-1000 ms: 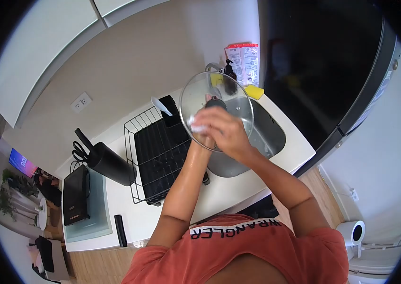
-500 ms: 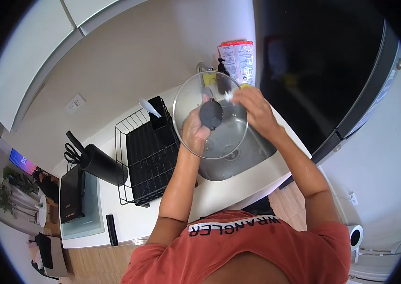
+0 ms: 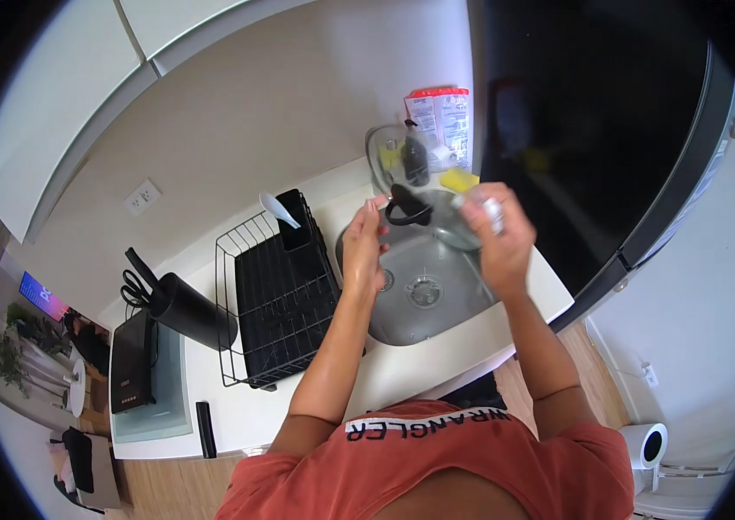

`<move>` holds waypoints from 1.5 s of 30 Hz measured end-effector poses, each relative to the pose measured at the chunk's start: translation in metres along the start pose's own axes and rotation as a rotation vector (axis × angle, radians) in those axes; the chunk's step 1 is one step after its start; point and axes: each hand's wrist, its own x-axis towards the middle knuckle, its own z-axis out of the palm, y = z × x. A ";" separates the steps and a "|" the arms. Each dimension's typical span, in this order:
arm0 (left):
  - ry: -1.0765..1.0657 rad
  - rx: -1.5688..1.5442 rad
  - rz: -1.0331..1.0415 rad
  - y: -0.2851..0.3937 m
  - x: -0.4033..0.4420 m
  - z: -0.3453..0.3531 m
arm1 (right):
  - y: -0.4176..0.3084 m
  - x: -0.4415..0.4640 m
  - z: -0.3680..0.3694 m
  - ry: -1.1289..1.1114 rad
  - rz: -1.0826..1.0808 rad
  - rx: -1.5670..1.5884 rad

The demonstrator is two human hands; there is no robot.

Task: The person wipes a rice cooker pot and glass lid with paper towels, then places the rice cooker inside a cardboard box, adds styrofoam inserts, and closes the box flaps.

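Lid (image 3: 408,211) tilts over back of sink (image 3: 463,295). Your left hand (image 3: 365,249) bends beside lid; can't tell if it grips. Your right hand (image 3: 510,241), by sink's right edge, squeezes white thing (image 3: 494,213). Lid could slip into sink if fingers are wet.

Framed at upper left by white wall cabinets (image 3: 64,87) and backed by a plain beige wall (image 3: 246,113) with an outlet (image 3: 144,197) left of centre. Bounded at upper right by a tall, glossy black appliance front (image 3: 584,113), flanked at far right by a pale side wall (image 3: 679,260). Floored in light wood (image 3: 168,485), visible at lower left and right of the white counter (image 3: 255,425). Opening at far left onto a green plant (image 3: 8,360), lit screen (image 3: 42,296) and small white table (image 3: 78,394). Lit brightly.
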 end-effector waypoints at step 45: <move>0.096 -0.195 0.359 -0.007 -0.004 -0.032 | 0.036 -0.027 0.075 -0.400 -0.651 -0.350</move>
